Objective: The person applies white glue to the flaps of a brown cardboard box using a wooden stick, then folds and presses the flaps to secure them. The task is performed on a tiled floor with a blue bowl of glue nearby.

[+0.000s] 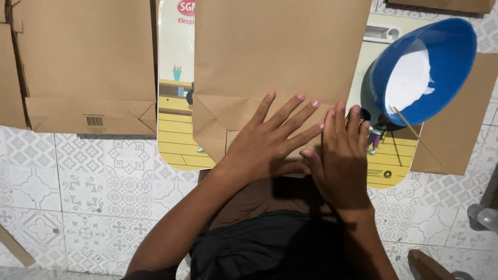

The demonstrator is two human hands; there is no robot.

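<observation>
We find both hands flat on the brown paper bag [275, 57], which lies on an illustrated board [174, 129] on the patterned tile floor [93, 176]; we take the board as ref. for all positions. Left hand [262, 142] is spread wide, fingers fanned, palm down on the folded bottom flap at the board's near edge. Right hand [340, 155] sits just beside it, touching, fingers together and extended, pressing the same fold. Neither hand grips anything: both are open and bear down only. Handling, in our judgement: bag is light, thin, creases readily, w/ no stiffness beyond its folds; likely to slide on the board's glossy face unless pinned. Flap may be freshly glued, so best taken by the side edges or the open far end, not the bottom fold; we cannot confirm wet glue from this view. Blue bowl [423, 67] w/ white paste, prob. adhesive, is tilted at the board's right far corner, a thin stick [415, 132] leaning out of it. A second finished bag [83, 67] lies left of the board. More brown sheet [456, 129] lies right of the board, partly under the bowl.
</observation>
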